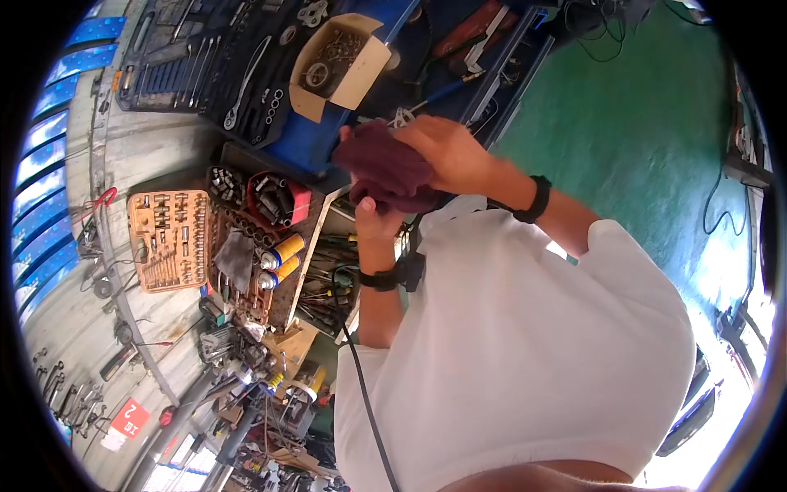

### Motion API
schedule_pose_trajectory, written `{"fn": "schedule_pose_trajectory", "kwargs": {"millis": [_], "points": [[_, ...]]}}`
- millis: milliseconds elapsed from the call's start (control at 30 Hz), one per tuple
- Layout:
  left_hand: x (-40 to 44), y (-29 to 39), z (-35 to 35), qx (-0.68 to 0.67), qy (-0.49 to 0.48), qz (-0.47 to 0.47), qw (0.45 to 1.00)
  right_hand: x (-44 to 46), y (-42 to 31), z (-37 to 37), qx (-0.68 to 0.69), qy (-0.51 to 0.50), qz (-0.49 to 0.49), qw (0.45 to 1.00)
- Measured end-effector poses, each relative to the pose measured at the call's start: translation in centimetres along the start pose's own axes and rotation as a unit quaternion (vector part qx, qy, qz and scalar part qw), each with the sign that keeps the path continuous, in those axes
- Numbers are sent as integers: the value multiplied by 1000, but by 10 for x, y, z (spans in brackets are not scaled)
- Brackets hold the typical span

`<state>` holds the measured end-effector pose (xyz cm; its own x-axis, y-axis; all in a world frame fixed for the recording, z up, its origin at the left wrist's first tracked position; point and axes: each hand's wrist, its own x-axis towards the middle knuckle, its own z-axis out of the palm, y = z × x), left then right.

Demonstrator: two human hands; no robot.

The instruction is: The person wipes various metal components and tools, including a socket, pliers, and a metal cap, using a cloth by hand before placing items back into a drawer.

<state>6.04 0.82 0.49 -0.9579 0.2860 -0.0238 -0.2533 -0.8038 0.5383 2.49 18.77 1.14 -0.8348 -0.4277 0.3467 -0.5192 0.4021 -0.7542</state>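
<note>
A dark maroon cloth (381, 160), bunched and folded, is between my two hands in front of my body. My right hand (451, 152) presses its fingers into the cloth from the right side. From below, my left hand (375, 220) grips it, with the thumb showing and most fingers covered by the folds. Whether anything is wrapped inside the cloth cannot be seen. Just beyond the hands is a blue work surface (301, 141), bearing an open cardboard box (365, 75) of small metal parts.
Wrench and socket trays (176, 74) lie at upper left. An orange socket set case (170, 238), a red bin (297, 203) of sockets, spray cans (283, 261) and a grey rag (235, 258) sit on the bench to my left. Green floor (623, 123) stretches to the right.
</note>
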Motion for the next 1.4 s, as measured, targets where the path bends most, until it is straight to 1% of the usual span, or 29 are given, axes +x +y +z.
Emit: {"fn": "schedule_pose_trajectory", "kwargs": {"millis": [33, 67, 100, 133, 200, 333, 400, 433, 467, 500, 533, 567, 600, 633, 700, 767, 800, 833, 900, 933, 967, 1033, 1067, 1100, 1167, 1233, 1300, 1333, 1400], "points": [[1, 2, 1, -6, -22, 9, 1000, 4, -5, -1, -59, 29, -25, 998], [-2, 4, 0, 39, 10, 6, 999, 7, -9, -1, -118, 58, -51, 990], [-4, 5, 0, 83, 40, 4, 996, 8, -9, 0, -122, 57, -51, 990], [-7, 4, -3, 80, 39, 5, 996, 8, -8, 4, -111, 54, -47, 991], [-12, 1, -5, 100, 166, -98, 976, 9, -9, 6, -99, 46, -44, 993], [-1, 1, 3, 61, 173, -114, 976, 12, -8, 9, -80, 35, -45, 995], [2, -2, 1, 123, 131, -63, 982, 13, -2, 12, -67, 32, -45, 996], [1, -5, -5, 122, 130, -62, 982, 15, 4, 18, -17, 53, -14, 998], [-3, -9, -15, 76, 131, -70, 986, 18, 9, 21, 34, 75, 16, 996], [-5, -11, -22, 30, 132, -77, 988, 22, 10, 20, 33, 75, 16, 997], [-8, -14, -27, 29, 131, -77, 988, 25, 10, 18, 102, 66, 87, 989], [-11, -16, -33, 86, 168, -85, 978, 28, 11, 17, 170, 59, 157, 971], [-12, -18, -37, 141, 204, -93, 964, 30, 14, 15, 168, 60, 157, 971], [-12, -21, -42, 140, 203, -93, 965, 30, 17, 12, 165, 53, 161, 972], [-8, -23, -46, 225, 119, -64, 965, 30, 23, 3, 159, 43, 164, 973], [-6, -13, -42, 215, 125, -151, 957, 25, 31, -10, -29, 83, 59, 994], [3, -1, -9, 234, 97, -113, 961, 21, 36, -16, -68, 82, 57, 993], [8, 6, 11, 253, 71, -73, 962, 17, 38, -22, -68, 74, 54, 993], [8, 8, 10, 216, 81, -61, 971, 11, 39, -35, -175, 104, 82, 976], [10, 8, 7, 184, 84, -53, 978, 8, 38, -41, -211, 45, 171, 961], [10, 5, 4, 179, 92, -44, 978, 7, 35, -45, -211, 35, 163, 963], [11, -1, -6, 189, 142, -22, 971, 4, 27, -49, -197, -81, 218, 952], [14, -5, -10, 251, 138, 3, 958, 1, 22, -47, -163, -112, 182, 963], [16, -7, -13, 246, 142, 9, 959, -1, 17, -42, -166, -118, 176, 963], [19, -11, -15, 317, 121, 9, 941, -2, 11, -28, -72, -168, 76, 980], [20, -14, -15, 317, 127, 4, 940, -5, 10, -15, -99, -176, 68, 977], [18, -9, -14, 353, 141, -74, 922, -10, 13, -6, -122, -193, 64, 972], [20, -11, -15, 298, 141, -28, 944, -10, 19, -5, -104, -194, 61, 973], [19, -18, -29, 240, 150, -25, 959, -6, 18, -8, -75, -201, 63, 975]]}}
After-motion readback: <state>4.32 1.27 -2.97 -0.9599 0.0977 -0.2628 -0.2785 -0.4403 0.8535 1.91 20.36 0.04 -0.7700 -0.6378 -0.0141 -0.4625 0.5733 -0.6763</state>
